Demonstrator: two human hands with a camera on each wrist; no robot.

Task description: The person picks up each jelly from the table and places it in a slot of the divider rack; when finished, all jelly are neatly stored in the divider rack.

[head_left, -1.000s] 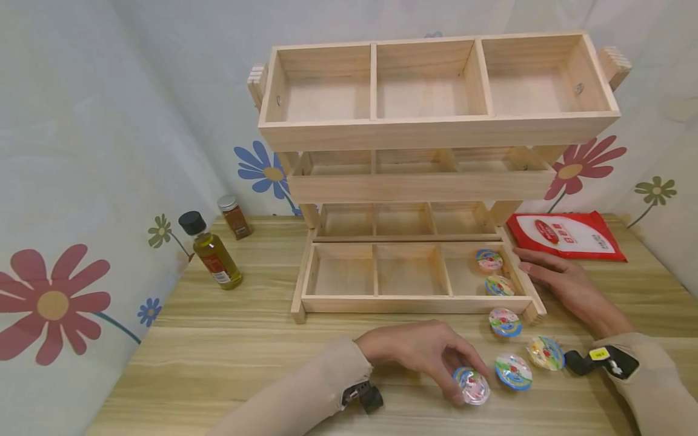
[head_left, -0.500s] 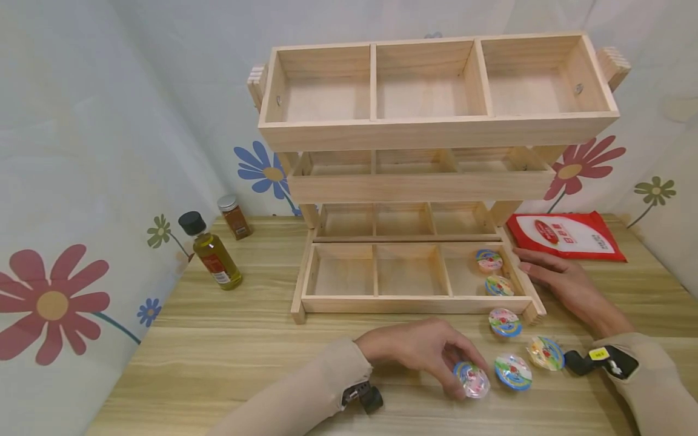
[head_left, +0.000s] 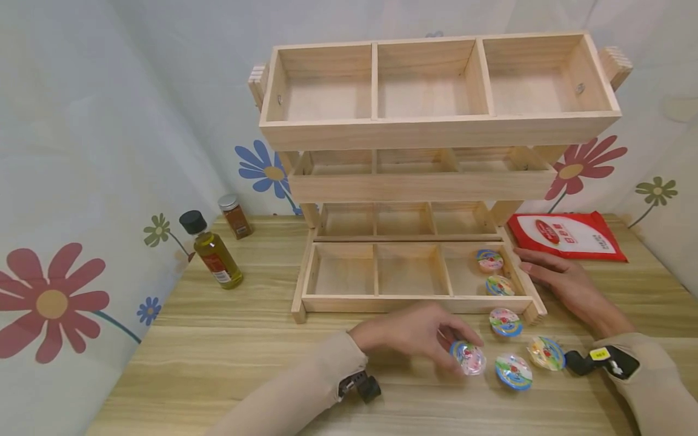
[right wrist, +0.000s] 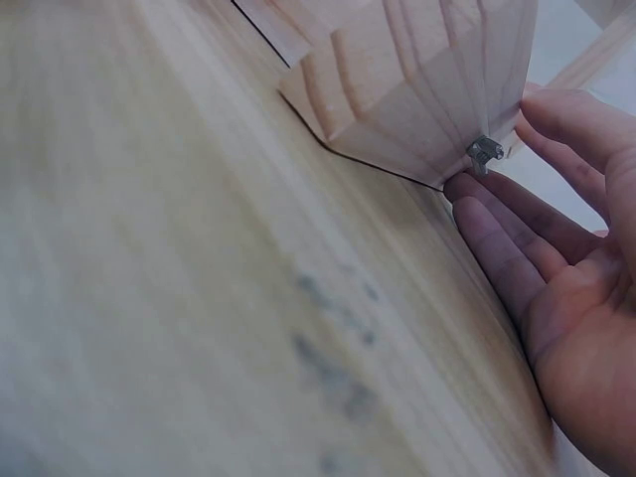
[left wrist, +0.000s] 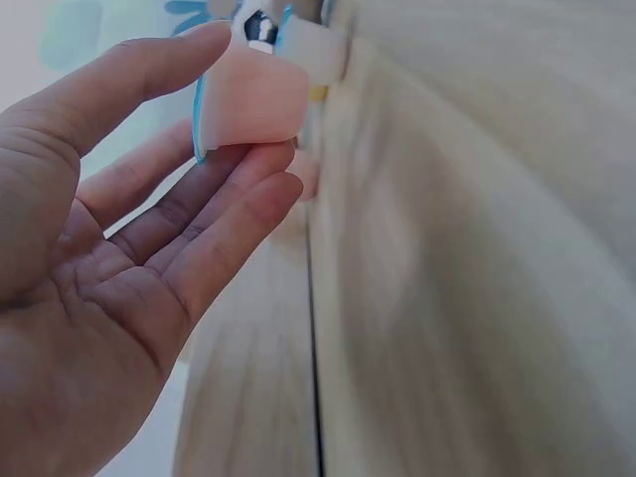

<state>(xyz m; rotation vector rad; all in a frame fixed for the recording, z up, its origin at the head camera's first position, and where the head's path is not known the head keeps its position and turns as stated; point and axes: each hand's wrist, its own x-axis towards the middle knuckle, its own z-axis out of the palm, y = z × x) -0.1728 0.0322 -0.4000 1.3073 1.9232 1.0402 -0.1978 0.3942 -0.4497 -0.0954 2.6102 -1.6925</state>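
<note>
While our left hand (head_left: 420, 330) pinched a jelly cup (head_left: 470, 358) above the desk (head_left: 218, 351), we had brought this cup slightly nearer to the wooden rack (head_left: 422, 189); carrying had begun, we judged, but it remained outside. Our right hand (head_left: 569, 286), fingers extended, touched the rack's side.

Lettering, as seen from where I stand: flat red-and-white plastic packet (head_left: 572, 247), bearing a red oval emblem (head_left: 546, 231), a column of large red characters and smaller dark print, none certain to the eye; clear glass bottle of yellow-green liquid with black cap (head_left: 218, 260), red label (head_left: 214, 262) with white panel, print too small; yellow sticker (head_left: 598, 353) on black wrist device (head_left: 623, 363), dark marks unreadable; six round plastic cups with blue-edged printed lids (head_left: 470, 358), wording illegible.
</note>
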